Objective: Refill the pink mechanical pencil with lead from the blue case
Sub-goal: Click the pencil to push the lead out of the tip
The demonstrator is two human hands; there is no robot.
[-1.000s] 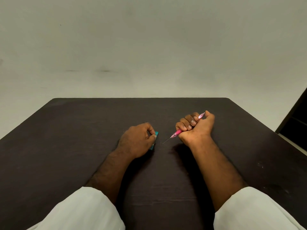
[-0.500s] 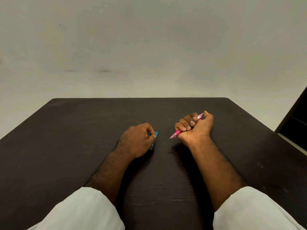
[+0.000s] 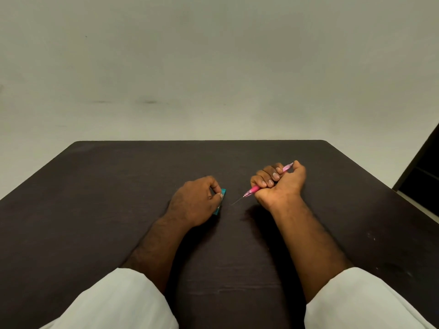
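left hand (image 3: pixel 194 200) curled over small flat blue plastic case (image 3: pixel 220 201), mid dark brown table (image 3: pixel 118 186) | right hand (image 3: pixel 281 184) fisted around slim pink mechanical pencil (image 3: pixel 252 190), thin lead (image 3: pixel 237 201) projecting toward case | hands apart

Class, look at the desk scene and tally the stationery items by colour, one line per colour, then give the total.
Pink: 1, the mechanical pencil gripped in the right hand, a thin lead showing at its tip.
Blue: 1, the lead case under the left hand on the dark table.
Total: 2
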